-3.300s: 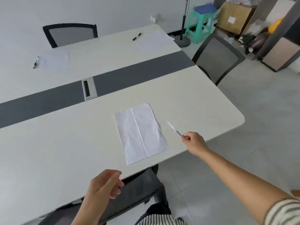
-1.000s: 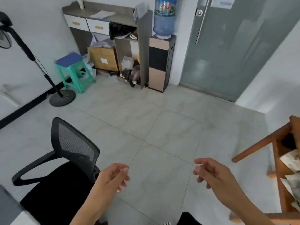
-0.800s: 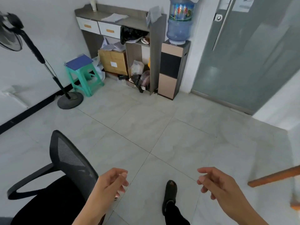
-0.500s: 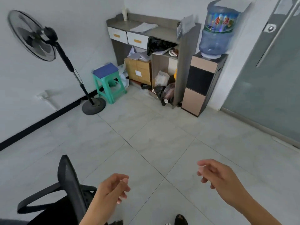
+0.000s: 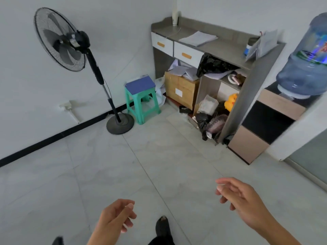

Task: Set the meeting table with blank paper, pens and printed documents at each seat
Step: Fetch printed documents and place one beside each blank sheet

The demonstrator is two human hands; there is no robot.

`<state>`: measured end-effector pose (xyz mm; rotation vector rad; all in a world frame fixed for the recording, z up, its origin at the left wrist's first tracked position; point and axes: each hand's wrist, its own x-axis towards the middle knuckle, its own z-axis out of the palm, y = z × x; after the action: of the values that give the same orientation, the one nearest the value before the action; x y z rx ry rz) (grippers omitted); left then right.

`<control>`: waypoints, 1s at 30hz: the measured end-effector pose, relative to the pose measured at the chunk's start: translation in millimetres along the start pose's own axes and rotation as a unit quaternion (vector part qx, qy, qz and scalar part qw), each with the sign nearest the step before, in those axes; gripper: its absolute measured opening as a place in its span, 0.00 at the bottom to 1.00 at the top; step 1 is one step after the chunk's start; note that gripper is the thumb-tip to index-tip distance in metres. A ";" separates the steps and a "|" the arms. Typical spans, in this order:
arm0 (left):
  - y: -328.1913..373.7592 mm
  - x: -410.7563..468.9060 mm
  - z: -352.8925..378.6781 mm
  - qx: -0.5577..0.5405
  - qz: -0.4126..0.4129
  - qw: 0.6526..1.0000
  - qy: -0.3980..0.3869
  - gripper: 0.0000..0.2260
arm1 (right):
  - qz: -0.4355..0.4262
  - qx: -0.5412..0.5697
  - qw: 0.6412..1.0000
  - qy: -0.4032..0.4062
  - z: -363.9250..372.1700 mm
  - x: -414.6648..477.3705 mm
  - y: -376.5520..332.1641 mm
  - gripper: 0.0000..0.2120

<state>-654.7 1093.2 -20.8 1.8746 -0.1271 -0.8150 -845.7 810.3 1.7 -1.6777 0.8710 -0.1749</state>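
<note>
Left hand (image 5: 116, 216) and right hand (image 5: 242, 200) both empty, fingers loosely curled, held over the tiled floor (image 5: 159, 165), with a shoe (image 5: 162, 227) just right of the left hand. Paper stack (image 5: 198, 38) lies flat on the cabinet top (image 5: 230, 45), far ahead of the right hand and slightly to its left. Standing fan (image 5: 60, 39) and green stool (image 5: 141, 101) are far ahead of the left hand, water bottle (image 5: 307, 64) ahead-right of the right hand.
</note>
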 end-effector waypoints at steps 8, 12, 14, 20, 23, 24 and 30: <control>154.9 178.8 -7.4 0.043 0.062 0.996 -0.044 0.05 | 0.021 0.052 0.996 0.065 -14.7 155.2 -77.4 0.07; 207.5 263.7 14.8 0.061 0.069 0.993 -0.069 0.09 | 0.067 0.068 0.992 0.078 -30.6 239.9 -84.4 0.06; 226.0 309.6 27.5 0.072 0.069 0.992 -0.075 0.05 | 0.073 0.070 0.991 0.083 -42.7 291.9 -86.7 0.06; 302.9 426.1 52.9 0.071 0.044 0.994 -0.067 0.06 | 0.043 0.057 0.994 0.080 -84.4 458.4 -132.2 0.05; 344.6 476.1 59.3 0.062 0.054 0.996 -0.037 0.06 | -0.007 0.032 0.998 0.062 -100.6 533.9 -180.5 0.05; 355.6 490.5 61.2 0.054 0.058 0.997 -0.024 0.06 | -0.021 0.024 0.998 0.053 -104.1 555.3 -196.8 0.05; 400.3 583.0 67.3 0.027 0.024 0.999 -0.012 0.06 | -0.039 0.010 0.999 0.019 -106.5 670.8 -251.7 0.05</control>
<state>-140.8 604.9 26.0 1.9060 -0.2110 -0.8075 -313.8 320.0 40.2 -1.6956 0.8299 -0.2677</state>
